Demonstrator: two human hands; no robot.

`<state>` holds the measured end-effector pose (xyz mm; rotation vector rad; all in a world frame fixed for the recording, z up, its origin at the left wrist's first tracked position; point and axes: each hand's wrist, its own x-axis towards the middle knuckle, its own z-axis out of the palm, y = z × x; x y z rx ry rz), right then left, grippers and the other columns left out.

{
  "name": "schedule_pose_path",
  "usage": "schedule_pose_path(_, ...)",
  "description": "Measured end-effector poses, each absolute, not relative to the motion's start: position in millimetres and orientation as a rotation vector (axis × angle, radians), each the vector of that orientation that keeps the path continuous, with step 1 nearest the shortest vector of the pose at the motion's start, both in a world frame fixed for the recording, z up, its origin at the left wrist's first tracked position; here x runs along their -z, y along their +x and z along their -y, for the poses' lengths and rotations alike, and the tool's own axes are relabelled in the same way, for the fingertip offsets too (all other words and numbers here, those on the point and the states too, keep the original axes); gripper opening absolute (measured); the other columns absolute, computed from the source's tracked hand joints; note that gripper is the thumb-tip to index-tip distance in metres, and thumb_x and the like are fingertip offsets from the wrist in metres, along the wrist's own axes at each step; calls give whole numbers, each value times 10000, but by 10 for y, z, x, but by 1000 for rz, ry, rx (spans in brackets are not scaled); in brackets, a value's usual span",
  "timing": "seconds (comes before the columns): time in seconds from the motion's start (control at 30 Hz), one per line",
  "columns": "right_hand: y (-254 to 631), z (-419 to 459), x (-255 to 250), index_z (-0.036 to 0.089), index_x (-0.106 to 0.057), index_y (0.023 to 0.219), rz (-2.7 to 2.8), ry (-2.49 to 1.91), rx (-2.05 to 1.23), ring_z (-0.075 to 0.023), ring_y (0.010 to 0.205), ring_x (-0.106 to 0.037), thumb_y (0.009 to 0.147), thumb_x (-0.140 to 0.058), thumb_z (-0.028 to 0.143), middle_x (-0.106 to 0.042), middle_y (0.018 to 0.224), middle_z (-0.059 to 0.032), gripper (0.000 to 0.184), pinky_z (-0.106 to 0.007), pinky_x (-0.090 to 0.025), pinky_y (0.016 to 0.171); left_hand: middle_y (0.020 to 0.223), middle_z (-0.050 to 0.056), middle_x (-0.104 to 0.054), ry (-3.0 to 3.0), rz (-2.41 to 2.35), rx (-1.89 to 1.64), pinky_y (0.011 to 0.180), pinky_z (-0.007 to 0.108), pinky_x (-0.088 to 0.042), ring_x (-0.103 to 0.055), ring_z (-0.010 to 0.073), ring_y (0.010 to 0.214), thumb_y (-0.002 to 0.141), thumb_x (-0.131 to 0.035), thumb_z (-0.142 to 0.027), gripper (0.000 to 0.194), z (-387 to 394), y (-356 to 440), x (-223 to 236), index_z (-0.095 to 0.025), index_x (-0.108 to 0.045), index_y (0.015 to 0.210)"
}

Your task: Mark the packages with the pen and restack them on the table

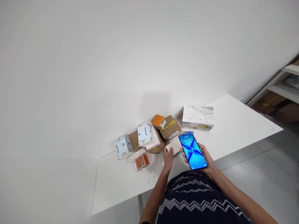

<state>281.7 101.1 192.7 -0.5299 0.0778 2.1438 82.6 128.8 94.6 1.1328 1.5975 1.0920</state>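
My right hand [206, 158] is wrapped around a smartphone [192, 152], its lit blue screen facing up toward me with the time 5:12. Just left of it, a small white box [173, 147] has its near left corner gripped by my left hand [168, 158], thumb on the near face. The phone partly covers that box's right side. Behind and left of my left hand, brown cardboard boxes [172, 126] are stacked with a soft pack of tissues [145, 133] and an orange box [159, 121] on top.
All this is on a white table [121, 189] against a white wall. At the back right stands a large white carton with an avocado print [198, 117]. Another tissue pack [123, 147] and a small orange-red box [140, 162] lie at the left. Shelving [283, 84] is at the far right.
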Motion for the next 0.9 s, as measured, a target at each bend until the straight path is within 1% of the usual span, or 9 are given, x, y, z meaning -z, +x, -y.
schedule_pose_path(0.13,2803,-1058,-1872,158,-519,1333,-84,-543,-2118,-265,888,-713,900,-442,443,-706,1131,-155,525,-461,-559,799,1139,116,-651,1118,-1625,-1086,978,402,-425,-595,256,1092,793,-572,-596,525,-1285,818,-912,-189,-562,1124)
schedule_pose_path(0.3,2867,-1114,-1774,125,-504,1338,-112,-607,-2075,-282,926,-707,902,-444,422,-700,1131,-182,531,-477,-557,808,1134,123,-653,1074,-1664,-1072,962,401,-441,-604,259,1081,795,-588,-553,513,-1278,804,-879,-186,-551,1151)
schedule_pose_path(0.53,3068,-1071,-1558,129,-514,1320,-104,-703,-1971,-278,965,-698,871,-476,406,-704,1132,-166,528,-445,-565,818,1208,156,-612,1054,-1692,-1062,994,407,-423,-569,270,1150,777,-633,-466,527,-1257,744,-909,-162,-523,1194)
schedule_pose_path(0.63,3156,-1045,-1502,159,-501,1336,-73,-765,-1918,-297,984,-690,858,-476,416,-701,1141,-158,543,-482,-562,812,1266,162,-578,1061,-1667,-1051,979,401,-439,-554,268,1177,782,-632,-426,547,-1210,707,-927,-167,-493,1243)
schedule_pose_path(0.7,3227,-1036,-1482,176,-493,1345,-76,-840,-1876,-316,986,-687,852,-469,431,-699,1141,-162,555,-514,-558,801,1315,166,-544,1099,-1654,-1001,964,410,-450,-533,279,1204,769,-645,-401,603,-1167,685,-947,-176,-457,1296)
schedule_pose_path(0.77,3311,-1032,-1453,182,-501,1332,-108,-922,-1830,-327,982,-686,851,-463,443,-700,1133,-166,549,-529,-552,800,1366,165,-500,1209,-1666,-943,1004,437,-420,-484,296,1257,732,-678,-356,679,-1127,676,-983,-188,-426,1339)
schedule_pose_path(0.83,3405,-1026,-1387,178,-534,1284,-119,-1003,-1770,-324,961,-691,848,-469,446,-710,1099,-164,516,-519,-553,799,1419,159,-442,1383,-1693,-899,1089,465,-329,-398,310,1329,688,-704,-297,737,-1099,686,-1040,-198,-418,1360)
schedule_pose_path(0.9,3501,-1012,-1263,171,-581,1201,-78,-1106,-1693,-302,906,-701,832,-501,434,-723,1039,-154,461,-476,-563,777,1462,152,-378,1558,-1709,-838,1142,474,-242,-314,320,1380,661,-709,-259,769,-1092,716,-1110,-205,-419,1372)
